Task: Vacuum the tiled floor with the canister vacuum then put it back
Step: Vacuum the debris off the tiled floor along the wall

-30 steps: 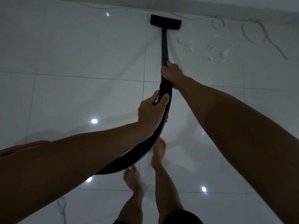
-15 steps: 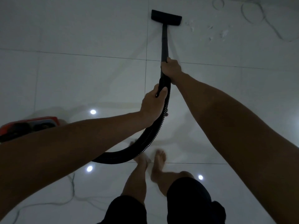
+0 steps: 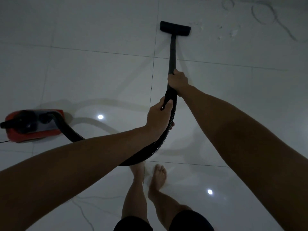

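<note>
Right hand clamped on black wand; left hand wrapped around ribbed hose just below. Floor nozzle flat on tiled floor, ahead. Red canister vacuum at left.

The tiled floor is glossy and smooth, mirroring ceiling lights. The black hose is ribbed; the wand looks matt. The red canister at nine o'clock looks like shiny plastic.
</note>
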